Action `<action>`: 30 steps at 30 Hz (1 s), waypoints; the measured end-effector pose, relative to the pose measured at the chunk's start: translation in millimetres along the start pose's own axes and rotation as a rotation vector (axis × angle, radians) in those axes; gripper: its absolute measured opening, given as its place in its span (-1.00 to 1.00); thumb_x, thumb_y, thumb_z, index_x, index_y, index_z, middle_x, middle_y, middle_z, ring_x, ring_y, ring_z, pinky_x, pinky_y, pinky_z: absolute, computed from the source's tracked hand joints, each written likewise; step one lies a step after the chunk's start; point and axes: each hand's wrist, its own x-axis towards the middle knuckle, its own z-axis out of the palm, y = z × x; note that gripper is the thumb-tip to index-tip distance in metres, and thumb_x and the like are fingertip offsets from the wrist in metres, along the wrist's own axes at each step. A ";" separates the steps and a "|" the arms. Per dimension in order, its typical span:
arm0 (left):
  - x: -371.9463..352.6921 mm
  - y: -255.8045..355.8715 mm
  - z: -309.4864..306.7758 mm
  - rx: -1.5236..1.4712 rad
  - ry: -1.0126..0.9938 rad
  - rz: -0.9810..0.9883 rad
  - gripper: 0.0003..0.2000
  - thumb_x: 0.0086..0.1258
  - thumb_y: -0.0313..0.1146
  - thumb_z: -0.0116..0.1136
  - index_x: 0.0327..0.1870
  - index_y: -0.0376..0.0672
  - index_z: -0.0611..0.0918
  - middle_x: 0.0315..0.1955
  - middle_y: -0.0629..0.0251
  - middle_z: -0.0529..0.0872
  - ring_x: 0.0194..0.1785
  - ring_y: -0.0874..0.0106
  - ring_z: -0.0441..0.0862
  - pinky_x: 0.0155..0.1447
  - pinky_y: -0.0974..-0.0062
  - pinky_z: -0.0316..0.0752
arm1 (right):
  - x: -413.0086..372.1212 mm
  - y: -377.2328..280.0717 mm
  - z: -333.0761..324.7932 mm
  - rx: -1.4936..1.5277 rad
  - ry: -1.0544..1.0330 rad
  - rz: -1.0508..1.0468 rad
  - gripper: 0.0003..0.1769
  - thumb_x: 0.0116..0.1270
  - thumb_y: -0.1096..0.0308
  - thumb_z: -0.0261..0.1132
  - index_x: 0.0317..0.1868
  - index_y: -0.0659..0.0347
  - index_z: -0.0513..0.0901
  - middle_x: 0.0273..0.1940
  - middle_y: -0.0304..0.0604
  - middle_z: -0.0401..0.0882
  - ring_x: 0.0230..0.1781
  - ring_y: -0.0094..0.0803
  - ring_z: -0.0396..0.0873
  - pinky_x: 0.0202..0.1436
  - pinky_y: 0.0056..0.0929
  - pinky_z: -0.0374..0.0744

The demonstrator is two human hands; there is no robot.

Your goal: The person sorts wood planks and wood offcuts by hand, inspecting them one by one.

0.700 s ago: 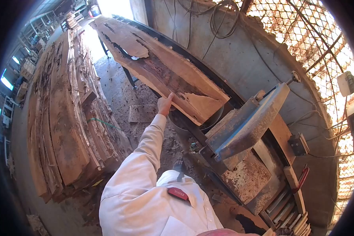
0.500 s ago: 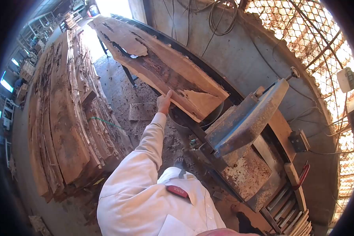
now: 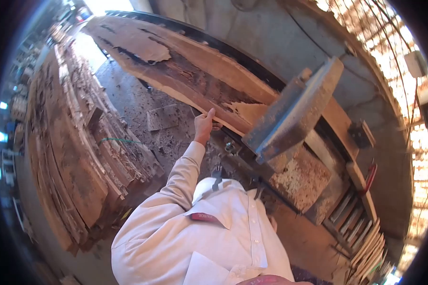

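Note:
My left hand (image 3: 205, 126) grips the near edge of a long wooden slab (image 3: 195, 80), thumb on top and fingers curled below. The slab has a dark, rough band and pale patches. It lies lengthwise on a dark-framed stand, and its near end reaches the blue-grey metal housing (image 3: 297, 114) of a machine, which hides the end corner. Beside my shirt, a small bit of my right hand (image 3: 273, 222) shows; its fingers are hidden.
To the left lies a stack of rough planks (image 3: 66, 161) with a green strap (image 3: 119, 139). A machine bed (image 3: 302, 178) dusted with chips stands at right, with wooden strips (image 3: 368, 254) below it. A flat board piece (image 3: 162, 118) lies on the littered floor.
The slab has moved toward the machine, its near end now meeting the housing. My left hand has travelled with it, still gripping its edge. The view has shifted.

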 end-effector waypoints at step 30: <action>43.5 14.0 -83.1 -0.045 0.047 0.076 -0.65 0.57 -0.13 0.27 0.13 -0.23 0.64 -0.02 0.28 0.75 -0.02 0.35 0.74 0.00 0.23 0.72 | 98.1 -148.9 -16.2 0.641 0.096 0.112 -0.67 0.65 0.18 0.19 0.13 0.28 0.64 0.00 -0.13 0.74 -0.04 -0.40 0.72 0.07 -0.44 0.68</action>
